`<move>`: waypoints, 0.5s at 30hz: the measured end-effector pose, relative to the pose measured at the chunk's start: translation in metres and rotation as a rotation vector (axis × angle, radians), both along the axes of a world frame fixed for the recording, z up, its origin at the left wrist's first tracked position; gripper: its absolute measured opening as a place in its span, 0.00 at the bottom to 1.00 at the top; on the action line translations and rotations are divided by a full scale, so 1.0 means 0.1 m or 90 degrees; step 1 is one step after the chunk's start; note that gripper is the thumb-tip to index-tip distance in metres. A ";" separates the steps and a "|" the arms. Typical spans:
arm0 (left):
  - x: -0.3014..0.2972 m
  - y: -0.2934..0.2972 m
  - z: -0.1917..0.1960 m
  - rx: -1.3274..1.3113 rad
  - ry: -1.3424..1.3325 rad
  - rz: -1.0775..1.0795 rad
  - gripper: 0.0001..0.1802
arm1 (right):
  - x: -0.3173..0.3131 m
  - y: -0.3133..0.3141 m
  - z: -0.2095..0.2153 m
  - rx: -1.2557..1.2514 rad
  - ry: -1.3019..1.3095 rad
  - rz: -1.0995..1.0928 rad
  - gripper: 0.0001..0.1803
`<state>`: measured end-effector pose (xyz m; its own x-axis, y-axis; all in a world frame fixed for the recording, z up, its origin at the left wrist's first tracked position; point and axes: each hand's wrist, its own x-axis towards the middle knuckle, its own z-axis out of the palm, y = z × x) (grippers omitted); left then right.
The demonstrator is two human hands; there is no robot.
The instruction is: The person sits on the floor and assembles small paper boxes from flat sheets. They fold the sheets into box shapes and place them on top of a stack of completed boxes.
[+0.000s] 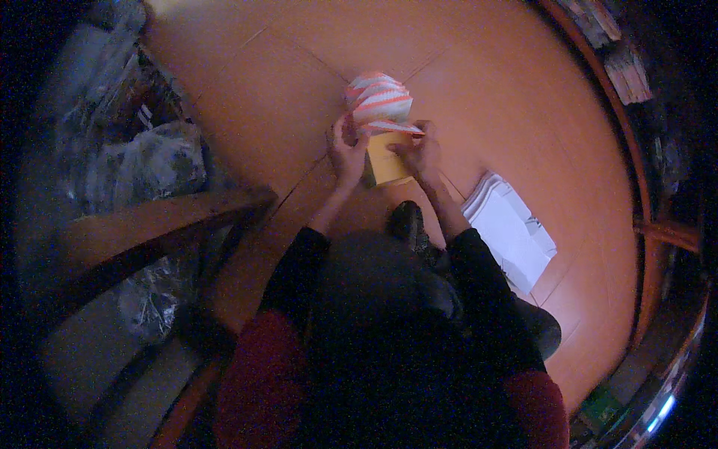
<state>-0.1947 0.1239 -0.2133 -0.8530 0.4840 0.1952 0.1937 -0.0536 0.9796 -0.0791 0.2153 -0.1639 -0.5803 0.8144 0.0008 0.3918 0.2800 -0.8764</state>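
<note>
In front of me, both hands hold a small folded bundle of paper. A yellow sheet [385, 165] hangs on its near side, and a white strip with an orange edge [395, 128] runs along its top. My left hand [345, 152] is closed on the left end of the strip. My right hand [421, 156] grips the right side, its thumb lying on the yellow sheet and its fingers at the strip's end. Just beyond is a fanned stack of white, orange-edged papers [381, 97]. Whether it touches the bundle is hard to see in the dim light.
A pile of white sheets [511, 228] lies on the orange tiled floor [516, 112] to my right. On the left are a curved wooden piece [172, 217] and crumpled clear plastic bags [161, 161]. Stacked papers [627, 71] line the far right edge.
</note>
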 end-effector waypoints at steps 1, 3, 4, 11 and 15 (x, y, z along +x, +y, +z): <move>-0.02 0.04 0.01 0.037 -0.036 0.033 0.33 | -0.01 0.05 -0.09 0.035 -0.023 0.012 0.37; -0.14 0.08 0.09 -0.221 0.108 0.065 0.35 | -0.07 0.12 -0.13 0.101 -0.054 0.027 0.37; -0.19 0.11 0.14 -0.350 0.180 0.078 0.36 | -0.10 0.16 -0.15 0.132 -0.060 0.033 0.37; -0.40 0.13 0.03 -0.251 -0.033 0.002 0.21 | -0.23 0.21 -0.02 -0.085 -0.046 0.075 0.42; -0.27 0.10 0.10 -0.202 -0.011 0.025 0.18 | -0.20 0.18 -0.03 -0.043 0.035 0.048 0.39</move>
<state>-0.2219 0.1342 -0.2035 -0.8741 0.4851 0.0258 0.1732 0.2617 0.9495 -0.0990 0.2333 -0.1674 -0.6401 0.7681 -0.0196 0.3232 0.2461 -0.9137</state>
